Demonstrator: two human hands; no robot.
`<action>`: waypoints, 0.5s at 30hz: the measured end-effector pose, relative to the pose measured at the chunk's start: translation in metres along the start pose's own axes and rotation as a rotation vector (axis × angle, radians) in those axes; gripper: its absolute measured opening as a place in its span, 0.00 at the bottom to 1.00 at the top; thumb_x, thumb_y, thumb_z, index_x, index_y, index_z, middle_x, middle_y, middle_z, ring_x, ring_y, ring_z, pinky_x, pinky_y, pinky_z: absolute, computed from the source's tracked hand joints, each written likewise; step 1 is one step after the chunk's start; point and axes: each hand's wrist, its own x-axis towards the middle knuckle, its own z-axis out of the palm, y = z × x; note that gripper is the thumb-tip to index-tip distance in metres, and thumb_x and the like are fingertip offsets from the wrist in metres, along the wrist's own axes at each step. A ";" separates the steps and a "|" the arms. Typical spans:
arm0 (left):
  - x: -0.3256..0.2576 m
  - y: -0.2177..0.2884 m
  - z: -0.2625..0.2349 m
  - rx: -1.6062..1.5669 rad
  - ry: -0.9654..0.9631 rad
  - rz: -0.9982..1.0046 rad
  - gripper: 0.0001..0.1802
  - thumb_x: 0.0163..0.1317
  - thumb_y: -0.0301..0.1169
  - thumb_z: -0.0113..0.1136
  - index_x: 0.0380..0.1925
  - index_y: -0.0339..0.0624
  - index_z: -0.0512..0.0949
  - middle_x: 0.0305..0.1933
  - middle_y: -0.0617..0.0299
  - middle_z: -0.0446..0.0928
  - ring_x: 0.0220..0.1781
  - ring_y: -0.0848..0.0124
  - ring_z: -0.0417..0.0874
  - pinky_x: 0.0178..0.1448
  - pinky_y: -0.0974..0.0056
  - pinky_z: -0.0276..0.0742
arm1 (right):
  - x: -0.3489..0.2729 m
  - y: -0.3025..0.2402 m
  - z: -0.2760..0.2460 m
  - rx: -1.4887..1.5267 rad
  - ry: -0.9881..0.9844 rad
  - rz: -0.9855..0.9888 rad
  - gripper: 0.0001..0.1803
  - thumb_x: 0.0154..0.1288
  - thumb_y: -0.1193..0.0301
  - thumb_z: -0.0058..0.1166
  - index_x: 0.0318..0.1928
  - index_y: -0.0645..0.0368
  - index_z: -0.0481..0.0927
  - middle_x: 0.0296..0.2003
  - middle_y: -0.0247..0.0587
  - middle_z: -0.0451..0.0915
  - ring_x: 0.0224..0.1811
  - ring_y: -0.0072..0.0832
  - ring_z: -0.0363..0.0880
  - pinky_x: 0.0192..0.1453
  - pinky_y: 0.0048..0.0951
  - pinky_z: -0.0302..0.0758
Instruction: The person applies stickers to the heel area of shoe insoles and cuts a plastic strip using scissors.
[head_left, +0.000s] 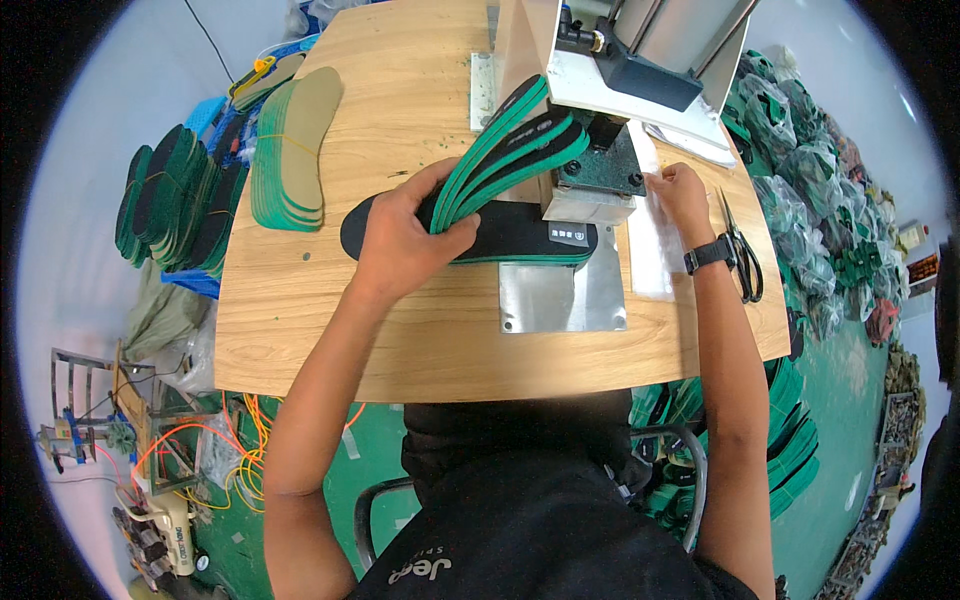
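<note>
My left hand (415, 240) grips several black-and-green insoles (515, 150), fanned out and tilted up toward the press. Under that hand, another stack of black insoles (500, 232) lies flat, with a grey label (568, 234) near its right end. That end rests over a metal plate (565, 300), just below the press block (595, 185). My right hand (682, 200) is to the right of the block, fingers pinched together over a strip of clear, whitish film (650, 255). What the pinch holds is too small to make out. A black watch sits on the right wrist.
Scissors (740, 250) lie right of my right wrist. A bundle of beige-topped insoles (300, 150) stands at the table's left, with more dark insole bundles (175, 200) beyond the edge. Bagged green pieces (800, 180) are piled at the right. Orange hoses (250, 450) run across the floor.
</note>
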 end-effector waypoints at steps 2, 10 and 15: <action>0.000 -0.007 0.000 0.064 -0.011 0.054 0.32 0.48 0.32 0.69 0.56 0.37 0.72 0.42 0.55 0.81 0.42 0.69 0.81 0.50 0.68 0.74 | 0.007 0.002 0.001 0.087 -0.029 0.019 0.21 0.49 0.58 0.65 0.30 0.66 0.79 0.27 0.53 0.81 0.32 0.45 0.81 0.37 0.39 0.75; -0.009 0.018 0.004 0.188 0.390 0.498 0.35 0.52 0.34 0.66 0.59 0.34 0.65 0.55 0.47 0.71 0.59 0.54 0.69 0.62 0.56 0.64 | 0.019 0.016 -0.024 0.180 -0.021 -0.064 0.19 0.51 0.60 0.61 0.23 0.67 0.78 0.19 0.53 0.77 0.25 0.40 0.79 0.35 0.38 0.73; -0.063 0.055 0.064 -0.245 -0.060 0.099 0.08 0.63 0.27 0.53 0.40 0.41 0.79 0.33 0.61 0.76 0.36 0.71 0.76 0.42 0.67 0.72 | -0.062 -0.025 -0.087 0.461 -0.179 -0.133 0.16 0.65 0.64 0.53 0.24 0.61 0.78 0.16 0.30 0.72 0.18 0.16 0.68 0.22 0.22 0.64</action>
